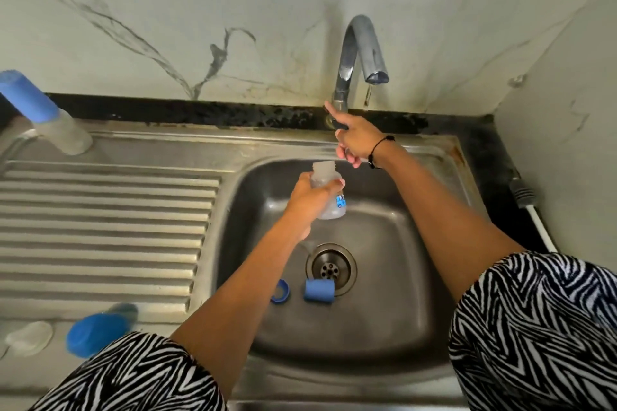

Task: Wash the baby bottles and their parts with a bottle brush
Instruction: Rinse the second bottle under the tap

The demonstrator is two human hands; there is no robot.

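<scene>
Left hand (310, 197) grips a clear baby bottle (329, 193), open neck up, fingers curled round its upper body; bottle is held above the steel sink basin (384, 310), at about 12 o'clock from the drain (331, 265). A blue printed mark shows on the bottle's side.

Right hand (357, 138) is at the base of the chrome tap (359, 57), at 1 o'clock from the bottle. Index finger is stretched toward the tap base; other fingers are curled. A dark lever part lies under the hand; cannot tell whether the fingers grasp it. A black cord circles the right wrist.

In the basin: blue cap (319, 290) on its side, touching the drain rim at 6 o'clock; blue ring (279, 291) just beside it at 9 o'clock.

On the ribbed drainboard (100, 227): a second bottle with blue cap (43, 113) at the far left, 10 o'clock; a blue lid (96, 332) and a pale translucent piece (30, 337) at 7 o'clock.

A brush (527, 200), grey head, white handle, lies on the dark counter at 3 o'clock.
</scene>
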